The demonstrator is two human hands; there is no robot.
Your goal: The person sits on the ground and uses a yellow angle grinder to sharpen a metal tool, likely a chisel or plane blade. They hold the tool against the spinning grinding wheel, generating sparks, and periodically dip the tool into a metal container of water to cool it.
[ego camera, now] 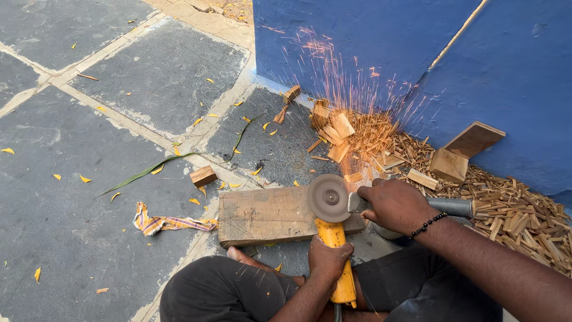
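Observation:
My left hand (328, 259) grips the yellow body of an angle grinder (335, 238), whose grey disc (328, 198) faces up over a thick wooden plank (262, 214) on the stone floor. My right hand (393, 206), with a black bead bracelet at the wrist, holds a metal tool with a grey tubular handle (456, 207) and presses its flat end against the disc's right edge. Orange sparks (351, 89) spray away from the disc toward the blue wall. My dark-trousered legs are folded under both arms, and a bare foot shows beneath the plank.
A heap of wood chips and offcuts (512, 209) lies along the blue wall (387, 36), with a few larger wooden blocks (459, 155). A small wood block (203, 176), a striped cloth strip (170, 222) and a long green leaf (143, 173) lie on the floor at left.

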